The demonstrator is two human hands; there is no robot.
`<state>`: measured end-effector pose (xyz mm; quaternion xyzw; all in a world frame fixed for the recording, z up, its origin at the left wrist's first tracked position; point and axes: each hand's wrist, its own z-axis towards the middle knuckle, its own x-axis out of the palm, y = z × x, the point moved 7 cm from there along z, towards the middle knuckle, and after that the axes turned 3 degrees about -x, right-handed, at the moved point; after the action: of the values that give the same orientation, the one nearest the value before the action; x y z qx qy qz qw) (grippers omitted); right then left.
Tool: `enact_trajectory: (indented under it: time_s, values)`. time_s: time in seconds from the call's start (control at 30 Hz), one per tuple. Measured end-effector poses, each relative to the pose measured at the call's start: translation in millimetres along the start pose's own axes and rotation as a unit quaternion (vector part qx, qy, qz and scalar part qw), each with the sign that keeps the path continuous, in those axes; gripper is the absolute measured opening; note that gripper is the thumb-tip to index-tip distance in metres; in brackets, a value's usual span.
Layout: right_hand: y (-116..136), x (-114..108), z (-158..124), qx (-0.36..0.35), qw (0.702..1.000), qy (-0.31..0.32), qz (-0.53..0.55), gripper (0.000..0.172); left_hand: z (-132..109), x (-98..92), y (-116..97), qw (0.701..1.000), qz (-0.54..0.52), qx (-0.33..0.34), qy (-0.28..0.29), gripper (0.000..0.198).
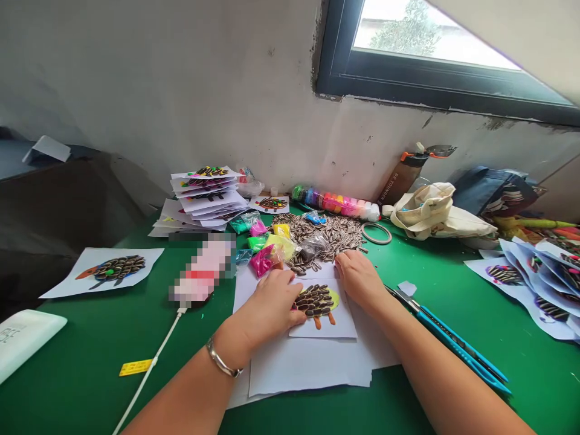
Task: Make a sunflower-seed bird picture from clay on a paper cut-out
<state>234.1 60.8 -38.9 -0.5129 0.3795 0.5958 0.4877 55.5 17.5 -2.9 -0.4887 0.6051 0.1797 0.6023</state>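
Note:
On a white paper card (324, 330), a small animal figure made of striped sunflower seeds (317, 300) has a yellow-green end and two orange legs. My left hand (277, 300) rests over the card's left side, thumb apart from the fingers, covering part of the figure. My right hand (360, 278) lies at the card's upper right corner, fingers bent together beside the loose sunflower seed pile (338, 232); its fingertips are partly hidden, so anything in them cannot be made out. Larger white sheets (312, 368) lie beneath the card. A magenta clay packet (264, 260) sits just beyond my left hand.
Seed-picture cards are stacked (208, 202) at back left and spread (539, 290) at right. Blue tweezers (462, 344) lie beside my right forearm. A tape ring (377, 234), a bottle (403, 175) and a cloth bag (435, 211) stand behind. A white cable (149, 368) crosses the left.

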Motion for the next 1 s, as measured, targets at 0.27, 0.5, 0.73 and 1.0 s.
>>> enact_trajectory:
  time_s: [0.27,0.5,0.73,1.0]
  values:
    - [-9,-12,-6,0.018,0.998,-0.051,0.033,0.022,1,-0.2,0,1.000,-0.007,0.001,0.001,0.020]
    - [-32,-36,-29,0.129,0.932,-0.090,0.326,0.017,3,2.1,2,1.000,0.000,0.017,-0.008,0.021]
    - [-4,-13,-47,0.154,0.839,0.007,0.522,0.022,8,5.6,4,1.000,0.010,0.014,-0.006,0.025]
    - [5,-12,-53,0.075,0.868,0.067,0.487,0.014,10,8.1,7,1.000,0.018,0.019,-0.006,0.034]
